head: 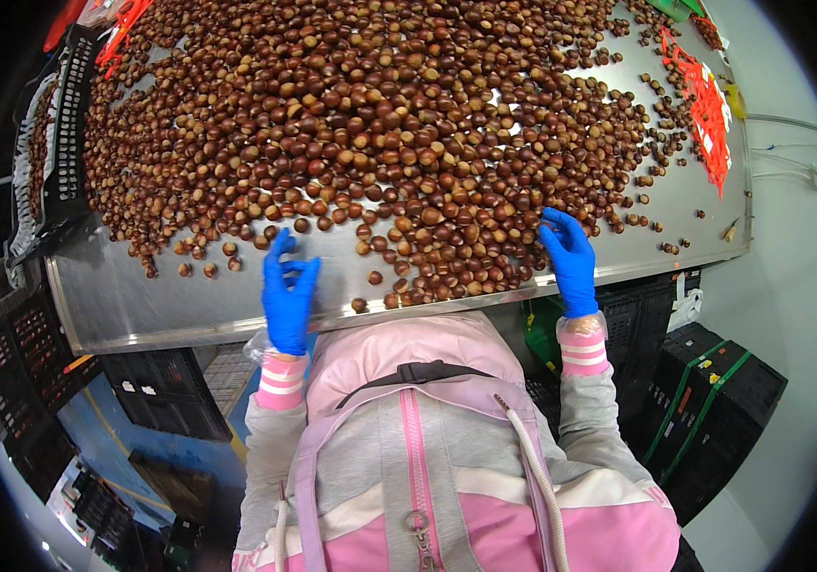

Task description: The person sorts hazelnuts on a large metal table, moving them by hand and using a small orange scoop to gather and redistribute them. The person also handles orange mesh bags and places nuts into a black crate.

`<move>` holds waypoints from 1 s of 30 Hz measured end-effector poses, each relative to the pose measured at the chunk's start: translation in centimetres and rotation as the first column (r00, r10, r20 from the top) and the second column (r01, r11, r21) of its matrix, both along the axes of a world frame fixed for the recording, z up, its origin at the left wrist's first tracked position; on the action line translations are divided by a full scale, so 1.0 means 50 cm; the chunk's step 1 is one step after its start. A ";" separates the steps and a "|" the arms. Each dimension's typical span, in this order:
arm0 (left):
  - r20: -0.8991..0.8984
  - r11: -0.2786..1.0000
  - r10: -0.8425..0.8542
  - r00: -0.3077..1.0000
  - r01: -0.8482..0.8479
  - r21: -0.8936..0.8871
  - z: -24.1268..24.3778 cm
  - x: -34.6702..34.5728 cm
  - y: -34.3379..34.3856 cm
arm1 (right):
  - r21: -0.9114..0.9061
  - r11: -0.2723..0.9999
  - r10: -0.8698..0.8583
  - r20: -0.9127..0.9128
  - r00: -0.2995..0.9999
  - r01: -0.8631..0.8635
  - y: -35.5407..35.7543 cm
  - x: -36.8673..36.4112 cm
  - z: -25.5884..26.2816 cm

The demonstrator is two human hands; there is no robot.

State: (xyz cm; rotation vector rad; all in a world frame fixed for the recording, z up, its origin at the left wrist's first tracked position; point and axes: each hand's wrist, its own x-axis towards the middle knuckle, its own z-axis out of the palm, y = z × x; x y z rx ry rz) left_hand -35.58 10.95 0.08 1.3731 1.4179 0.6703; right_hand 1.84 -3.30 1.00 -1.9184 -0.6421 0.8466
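Chestnuts (380, 121) lie in a broad heap on a metal table (165, 300), and a smaller spread of them reaches the front edge between my hands. My left hand (288, 293), in a blue glove, is over the bare metal near the front edge. Its fingers are apart and nothing shows in them. My right hand (569, 261), also gloved in blue, is at the right side of the nearer chestnuts. Its fingertips touch or nearly touch the heap; whether a chestnut is held there is hidden.
Orange-red mesh bags (710, 118) with white tags lie at the table's right side. A black crate (71, 121) stands against the left end. Below are black crates (165, 393) at left and strapped black boxes (716, 400) at right. The table has a raised metal rim.
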 end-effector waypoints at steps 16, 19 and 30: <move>-0.437 0.938 -0.274 0.857 0.337 0.074 0.006 0.284 -0.046 | -0.197 0.926 0.369 0.291 0.883 -0.322 0.044 0.081 -0.009; -0.422 0.958 -0.255 0.870 0.288 0.016 0.010 0.307 -0.038 | -0.160 0.898 0.435 0.169 0.884 -0.411 0.093 0.062 0.006; -0.272 0.973 -0.026 0.962 0.087 0.213 -0.057 0.352 0.071 | 0.004 0.749 0.629 0.310 0.713 -0.663 0.379 -0.042 -0.076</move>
